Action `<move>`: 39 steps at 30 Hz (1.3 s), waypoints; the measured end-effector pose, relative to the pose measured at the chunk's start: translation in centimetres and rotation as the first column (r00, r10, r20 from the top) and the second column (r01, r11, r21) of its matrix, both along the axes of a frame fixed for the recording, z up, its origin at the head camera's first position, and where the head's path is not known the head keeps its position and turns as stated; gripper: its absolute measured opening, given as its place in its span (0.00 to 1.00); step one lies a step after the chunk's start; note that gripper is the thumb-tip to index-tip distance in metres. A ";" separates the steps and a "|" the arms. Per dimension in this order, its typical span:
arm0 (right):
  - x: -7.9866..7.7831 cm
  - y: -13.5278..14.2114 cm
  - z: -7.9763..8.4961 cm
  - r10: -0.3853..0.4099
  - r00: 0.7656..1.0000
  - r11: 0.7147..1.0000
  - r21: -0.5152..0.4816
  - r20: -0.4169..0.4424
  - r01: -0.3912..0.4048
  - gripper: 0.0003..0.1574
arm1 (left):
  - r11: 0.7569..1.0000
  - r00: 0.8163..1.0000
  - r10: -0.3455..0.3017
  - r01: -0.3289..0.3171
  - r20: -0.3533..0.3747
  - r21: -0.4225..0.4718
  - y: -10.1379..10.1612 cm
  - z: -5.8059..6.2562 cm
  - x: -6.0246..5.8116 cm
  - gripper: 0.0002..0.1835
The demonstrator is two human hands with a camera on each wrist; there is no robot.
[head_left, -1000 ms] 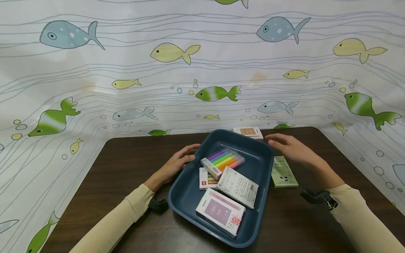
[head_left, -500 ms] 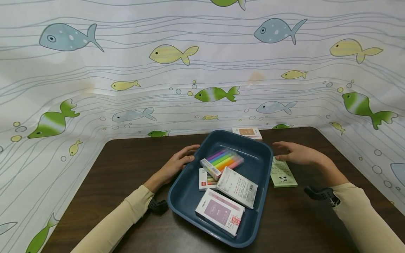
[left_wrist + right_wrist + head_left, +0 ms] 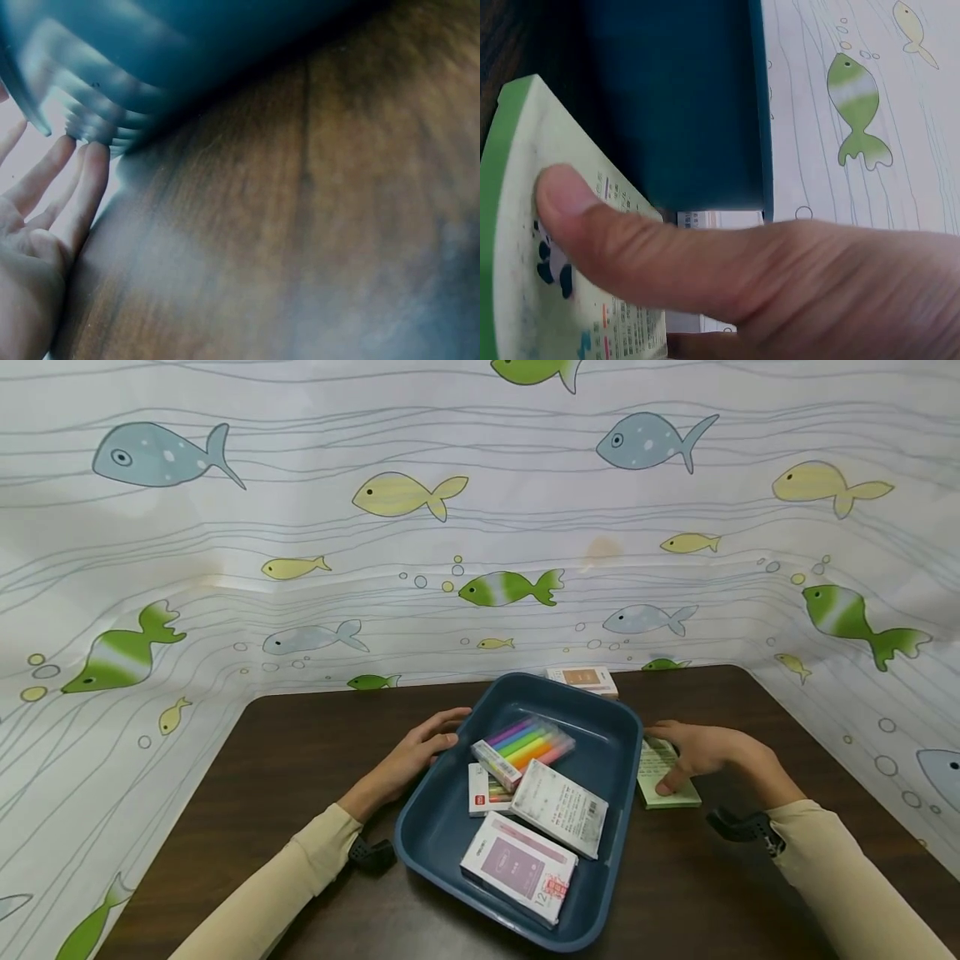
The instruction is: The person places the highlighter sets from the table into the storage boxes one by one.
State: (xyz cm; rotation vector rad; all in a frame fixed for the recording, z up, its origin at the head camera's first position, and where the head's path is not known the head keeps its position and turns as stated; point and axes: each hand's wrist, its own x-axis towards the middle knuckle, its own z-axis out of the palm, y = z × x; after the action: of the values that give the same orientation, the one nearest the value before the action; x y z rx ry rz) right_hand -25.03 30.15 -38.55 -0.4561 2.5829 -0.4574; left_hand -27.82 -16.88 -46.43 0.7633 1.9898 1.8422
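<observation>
A dark blue tray stands on the brown table, turned at an angle. My left hand rests against its left side, fingers nearly straight, fingertips at the outer wall. Right of the tray lies a light green panda-printed box, and my right hand grips across it. The right wrist view shows the thumb on the printed face of the box near its green edge; most other fingers are hidden.
The tray holds a pack of coloured highlighters, a red-and-white pack, a white box and a white-and-purple box. Another white box lies behind the tray. A fish-printed sheet rises along the table's back and sides.
My right hand has come down from beside the tray's far right corner onto the green box, thumb now on its face. The left hand has stayed at the tray.
</observation>
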 end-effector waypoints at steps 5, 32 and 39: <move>-0.2 -0.1 -0.1 0.009 0.998 1.000 -0.028 -0.056 -0.011 0.70 | 1.000 1.000 0.005 -0.005 0.004 -0.002 0.1 0.1 0.0 0.27; 3.0 1.3 -0.3 -0.033 0.994 0.999 0.014 -0.102 0.035 0.69 | 1.000 1.000 -0.009 0.009 0.021 0.002 0.4 -0.2 0.0 0.27; 3.0 3.4 0.6 -0.047 0.999 0.978 -0.206 -0.019 0.042 0.36 | 1.000 1.000 0.015 -0.015 0.004 0.010 -0.1 -0.1 0.0 0.27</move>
State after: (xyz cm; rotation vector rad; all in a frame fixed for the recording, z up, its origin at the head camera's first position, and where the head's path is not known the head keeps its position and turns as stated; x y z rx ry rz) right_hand -22.00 33.55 -37.99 -0.4762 2.5839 -0.7444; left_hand -27.83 -16.95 -46.55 0.7492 1.9900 1.8624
